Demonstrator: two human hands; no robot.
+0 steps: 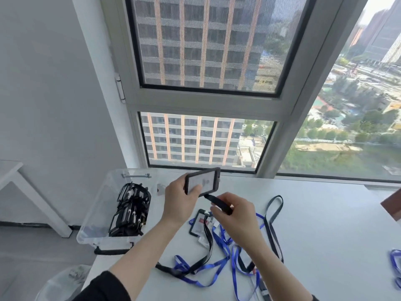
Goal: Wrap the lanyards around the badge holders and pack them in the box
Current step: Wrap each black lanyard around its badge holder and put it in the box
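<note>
From the head camera, the left hand [180, 199] is raised at the centre of the frame, just above the white tabletop [325, 224]. It grips a black-framed rectangular badge holder with a pale insert [204, 180]. The thumb lies across the holder's front and the fingers are curled behind it, and the holder sits roughly level with its long side running left to right.

Just right of and below it, the right hand [238, 216] pinches the flat black fabric lanyard [217, 202] close to where it meets the holder's lower right corner. The rest of that strap trails to the right and lies on the table in a long loop.

At the left of the frame stands a clear plastic storage box [95, 209], open at the top, on the table's left end. Inside it lies a pile of black badge holders wound in black straps [132, 209].

Below the hands, a second black-framed badge holder [196, 224] lies flat on the table, and its black strap runs toward the lower centre of the frame. Tangled over and around it are several loose bright blue lanyards [233, 263]. More blue strap [396, 263] shows at the right edge. A large window with a grey frame [206, 101] fills the upper half of the frame.
</note>
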